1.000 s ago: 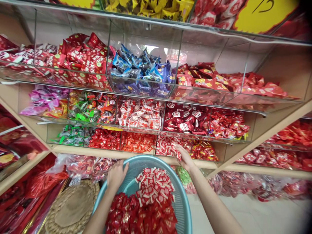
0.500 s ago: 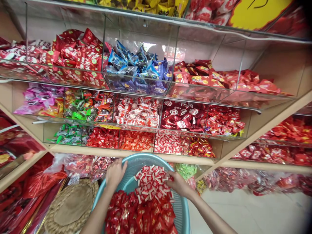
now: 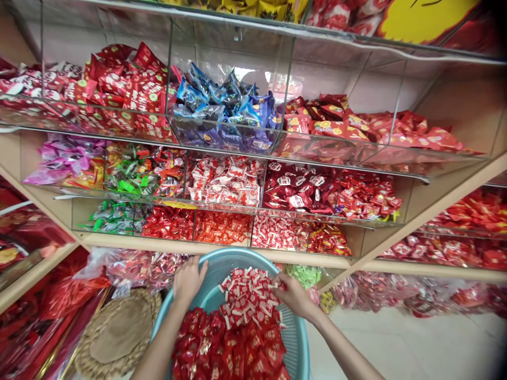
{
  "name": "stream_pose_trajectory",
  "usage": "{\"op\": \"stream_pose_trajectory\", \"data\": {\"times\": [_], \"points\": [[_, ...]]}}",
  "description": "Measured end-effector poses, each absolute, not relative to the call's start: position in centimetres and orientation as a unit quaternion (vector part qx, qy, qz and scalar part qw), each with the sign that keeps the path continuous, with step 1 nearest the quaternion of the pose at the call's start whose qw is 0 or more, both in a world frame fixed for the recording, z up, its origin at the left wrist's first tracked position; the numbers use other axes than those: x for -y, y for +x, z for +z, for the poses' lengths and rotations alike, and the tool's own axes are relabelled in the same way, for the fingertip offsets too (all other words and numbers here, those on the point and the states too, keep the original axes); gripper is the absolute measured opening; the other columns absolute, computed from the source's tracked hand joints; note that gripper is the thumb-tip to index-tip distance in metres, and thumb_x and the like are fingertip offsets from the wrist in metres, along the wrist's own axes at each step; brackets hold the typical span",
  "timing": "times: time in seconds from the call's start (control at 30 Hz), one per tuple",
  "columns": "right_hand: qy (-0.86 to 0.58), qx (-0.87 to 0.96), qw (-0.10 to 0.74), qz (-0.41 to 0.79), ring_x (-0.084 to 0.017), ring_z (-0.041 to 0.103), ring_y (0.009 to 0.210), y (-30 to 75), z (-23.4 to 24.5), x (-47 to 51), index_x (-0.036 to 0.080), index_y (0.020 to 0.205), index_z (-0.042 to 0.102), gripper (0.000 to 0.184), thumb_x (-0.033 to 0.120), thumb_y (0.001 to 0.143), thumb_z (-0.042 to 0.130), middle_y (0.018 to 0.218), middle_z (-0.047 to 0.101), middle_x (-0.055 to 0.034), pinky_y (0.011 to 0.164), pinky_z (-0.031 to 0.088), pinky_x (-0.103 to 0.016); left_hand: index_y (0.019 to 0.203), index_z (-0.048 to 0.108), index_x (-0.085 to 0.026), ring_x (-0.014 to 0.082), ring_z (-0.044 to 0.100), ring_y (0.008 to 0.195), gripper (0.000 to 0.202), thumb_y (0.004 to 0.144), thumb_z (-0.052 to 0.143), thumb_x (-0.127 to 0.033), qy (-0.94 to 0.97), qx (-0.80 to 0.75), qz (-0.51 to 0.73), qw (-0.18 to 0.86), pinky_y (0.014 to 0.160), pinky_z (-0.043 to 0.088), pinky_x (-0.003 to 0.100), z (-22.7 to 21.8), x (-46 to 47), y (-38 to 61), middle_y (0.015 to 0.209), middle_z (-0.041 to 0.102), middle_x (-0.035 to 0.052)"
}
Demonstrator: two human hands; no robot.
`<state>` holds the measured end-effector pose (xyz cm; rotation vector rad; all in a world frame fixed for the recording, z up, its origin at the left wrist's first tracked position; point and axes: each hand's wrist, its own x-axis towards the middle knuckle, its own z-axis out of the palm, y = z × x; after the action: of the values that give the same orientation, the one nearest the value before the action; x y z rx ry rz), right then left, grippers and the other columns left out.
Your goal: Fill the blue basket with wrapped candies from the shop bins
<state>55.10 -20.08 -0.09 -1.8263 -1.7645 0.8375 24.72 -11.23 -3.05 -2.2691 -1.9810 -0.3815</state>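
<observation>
Wrapped red-and-white candies [image 3: 247,295] lie heaped in a teal basket [image 3: 296,343]; the right hand [image 3: 295,298] bunches its fingers narrowly at the heap's edge, any held candy unclear, while the left hand [image 3: 189,282] spreads open at the rim.

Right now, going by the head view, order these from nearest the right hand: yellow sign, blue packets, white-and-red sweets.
From the right hand:
1. White-and-red sweets: at its fingertips, in the teal basket.
2. Blue packets: upper bin, up and left.
3. Yellow sign: top right.
</observation>
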Motion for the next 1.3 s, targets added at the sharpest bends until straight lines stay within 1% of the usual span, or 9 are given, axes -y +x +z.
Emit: {"op": "stream_pose_trajectory", "data": {"times": [0.2, 0.3, 0.43, 0.57, 0.67, 0.77, 0.9, 1.1, 1.3], "points": [[-0.676, 0.665, 0.147, 0.282, -0.015, 0.054, 0.071, 54.9, 0.0, 21.3, 0.022, 0.076, 0.057, 0.012, 0.022, 0.068, 0.049, 0.072, 0.061, 0.0016, 0.063, 0.034, -0.023, 0.105, 0.055, -0.015, 0.0213, 0.061, 0.084, 0.048, 0.089, 0.020, -0.044, -0.747, 0.652, -0.124, 0.047, 0.076, 0.041, 0.032, -3.0, 11.3, 24.7, 0.094, 0.066, 0.0088], [-0.669, 0.671, 0.142, 0.285, -0.016, 0.056, 0.074, 54.8, 0.6, 21.5, 0.023, 0.076, 0.058, 0.012, 0.021, 0.069, 0.049, 0.075, 0.063, 0.0008, 0.064, 0.034, -0.024, 0.106, 0.055, -0.015, 0.0209, 0.061, 0.084, 0.048, 0.089, 0.020, -0.044, -0.745, 0.655, -0.122, 0.042, 0.076, 0.041, 0.031, -3.0, 11.3, 24.7, 0.095, 0.065, 0.0091], [-0.660, 0.619, 0.260, 0.338, -0.018, 0.056, 0.074, 55.0, 1.7, 21.2, 0.022, 0.078, 0.058, 0.014, 0.033, 0.071, 0.055, 0.078, 0.062, -0.0010, 0.064, 0.039, -0.026, 0.105, 0.055, -0.015, 0.0205, 0.061, 0.084, 0.048, 0.089, 0.021, -0.044, -0.741, 0.659, -0.123, 0.032, 0.076, 0.041, 0.031, -2.9, 11.3, 24.7, 0.094, 0.065, 0.0097], [-0.601, 0.462, 0.370, 0.538, -0.011, 0.050, 0.055, 54.9, 2.2, 21.2, 0.021, 0.075, 0.056, 0.028, 0.049, 0.073, 0.056, 0.070, 0.058, 0.0010, 0.050, 0.039, -0.023, 0.106, 0.056, -0.015, 0.0205, 0.061, 0.085, 0.048, 0.089, 0.022, -0.045, -0.741, 0.658, -0.127, 0.033, 0.077, 0.041, 0.031, -3.0, 11.3, 24.7, 0.095, 0.065, 0.0103], [-0.564, 0.312, 0.418, 0.641, -0.008, 0.049, 0.051, 54.7, 1.8, 21.4, 0.021, 0.081, 0.056, 0.029, 0.049, 0.072, 0.060, 0.072, 0.057, 0.0022, 0.047, 0.040, -0.020, 0.105, 0.056, -0.015, 0.0207, 0.061, 0.084, 0.049, 0.089, 0.021, -0.045, -0.744, 0.654, -0.127, 0.039, 0.076, 0.041, 0.031, -3.2, 11.2, 24.6, 0.094, 0.066, 0.0101], [-0.534, 0.254, 0.435, 0.680, -0.009, 0.056, 0.061, 54.8, 1.2, 21.6, 0.023, 0.090, 0.055, 0.029, 0.045, 0.073, 0.060, 0.083, 0.059, 0.0003, 0.053, 0.045, -0.020, 0.104, 0.056, -0.015, 0.0207, 0.061, 0.084, 0.050, 0.089, 0.020, -0.045, -0.746, 0.653, -0.124, 0.044, 0.075, 0.041, 0.031, -3.2, 11.2, 24.6, 0.094, 0.066, 0.0099], [-0.564, 0.316, 0.405, 0.646, -0.011, 0.056, 0.067, 55.1, 0.9, 21.9, 0.023, 0.091, 0.057, 0.025, 0.040, 0.073, 0.058, 0.091, 0.059, -0.0009, 0.061, 0.048, -0.024, 0.103, 0.056, -0.015, 0.0217, 0.061, 0.083, 0.049, 0.089, 0.020, -0.046, -0.744, 0.655, -0.122, 0.047, 0.075, 0.041, 0.032, -3.1, 11.3, 24.6, 0.093, 0.066, 0.0092], [-0.594, 0.556, 0.298, 0.500, -0.013, 0.052, 0.065, 55.2, 1.0, 22.2, 0.020, 0.085, 0.062, 0.025, 0.042, 0.075, 0.054, 0.080, 0.059, 0.0000, 0.057, 0.041, -0.024, 0.103, 0.056, -0.015, 0.0207, 0.061, 0.083, 0.049, 0.089, 0.020, -0.046, -0.742, 0.660, -0.115, 0.040, 0.075, 0.041, 0.031, -3.0, 11.3, 24.7, 0.094, 0.066, 0.0099], [-0.625, 0.622, 0.250, 0.400, -0.016, 0.054, 0.066, 55.1, -0.3, 22.0, 0.019, 0.076, 0.062, 0.018, 0.035, 0.071, 0.057, 0.071, 0.060, -0.0003, 0.060, 0.041, -0.026, 0.102, 0.056, -0.015, 0.0203, 0.061, 0.083, 0.048, 0.089, 0.021, -0.046, -0.740, 0.662, -0.116, 0.030, 0.076, 0.041, 0.031, -2.9, 11.3, 24.7, 0.093, 0.066, 0.0105]]}}
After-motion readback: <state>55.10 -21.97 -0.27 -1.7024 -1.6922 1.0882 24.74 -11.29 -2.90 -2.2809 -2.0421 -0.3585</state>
